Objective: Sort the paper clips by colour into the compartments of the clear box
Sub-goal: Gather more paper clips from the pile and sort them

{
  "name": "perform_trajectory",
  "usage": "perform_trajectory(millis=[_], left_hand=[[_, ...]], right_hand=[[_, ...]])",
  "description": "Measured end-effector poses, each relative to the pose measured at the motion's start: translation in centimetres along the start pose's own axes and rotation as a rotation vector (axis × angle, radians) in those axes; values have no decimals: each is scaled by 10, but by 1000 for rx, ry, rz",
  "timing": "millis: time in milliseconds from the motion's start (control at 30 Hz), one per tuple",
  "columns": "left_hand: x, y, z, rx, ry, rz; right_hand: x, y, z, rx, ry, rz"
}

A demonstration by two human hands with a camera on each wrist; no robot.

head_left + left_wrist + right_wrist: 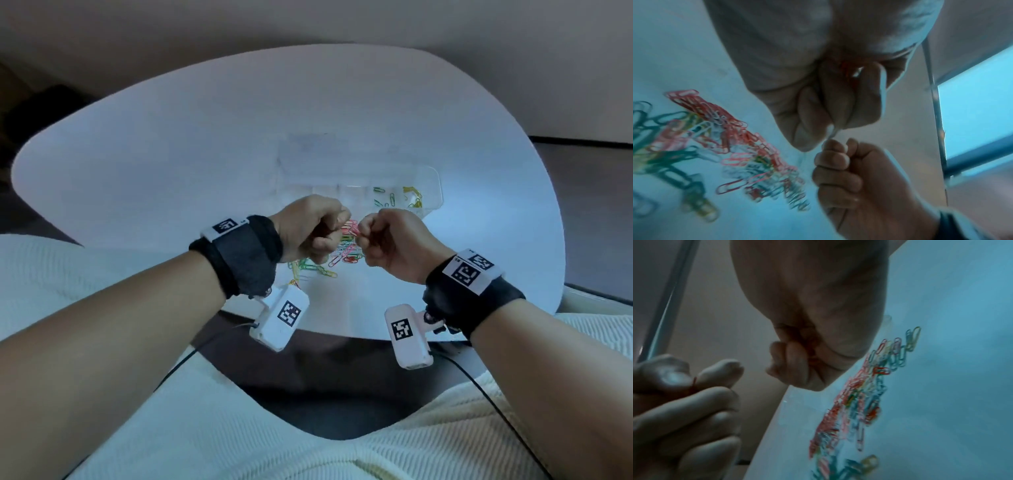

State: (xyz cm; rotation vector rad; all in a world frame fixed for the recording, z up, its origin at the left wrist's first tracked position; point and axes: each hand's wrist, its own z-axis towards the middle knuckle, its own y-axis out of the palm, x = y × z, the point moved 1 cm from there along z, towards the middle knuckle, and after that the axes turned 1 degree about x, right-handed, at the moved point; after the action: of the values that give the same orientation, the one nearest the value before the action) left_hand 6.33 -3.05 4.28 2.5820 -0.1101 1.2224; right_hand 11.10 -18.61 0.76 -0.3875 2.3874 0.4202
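Both hands are hovering above the white table (171, 164), fists nearly meeting over the pile of mixed paper clips (342, 253).

Left hand (310, 228): fingers (840, 104) are curling tight into the palm; the left wrist view is showing red clips (846, 71) bunched inside the curl, and the right wrist view a red sliver between thumb and forefinger.

Right hand (387, 245): fingers (795, 358) are clenching too, pinching a pink clip (356, 230) at the tips, just beside the left fingertips. A reddish trace is showing inside this fist in the right wrist view; too blurred to identify.

The pile is lying directly beneath and slightly nearer than the fingertips. The clear box (435, 178) is sitting just beyond the fingers, toward the right hand's side; green clips (385, 198) and yellow clips (412, 198) are lying in neighbouring compartments at that end.
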Motion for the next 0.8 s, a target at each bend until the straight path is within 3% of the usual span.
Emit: perform_trajectory(millis=[100, 167, 233, 333, 500, 633, 800], left_hand=[[14, -6, 6, 97, 64, -53], [18, -11, 18, 211, 46, -5], [20, -17, 29, 339, 12, 21], [25, -23, 40, 444, -50, 38], [29, -24, 55, 465, -113, 42], [34, -20, 63, 498, -123, -4], [46, -6, 77, 477, -120, -92]], right_hand=[[-12, 1, 9, 179, -60, 58], [-19, 1, 13, 349, -145, 26], [-23, 2, 15, 423, -206, -16], [-26, 3, 20, 377, -185, 113], [-38, 0, 17, 224, -149, 511], [-41, 1, 14, 111, -60, 504], [-41, 1, 8, 105, -92, 517]])
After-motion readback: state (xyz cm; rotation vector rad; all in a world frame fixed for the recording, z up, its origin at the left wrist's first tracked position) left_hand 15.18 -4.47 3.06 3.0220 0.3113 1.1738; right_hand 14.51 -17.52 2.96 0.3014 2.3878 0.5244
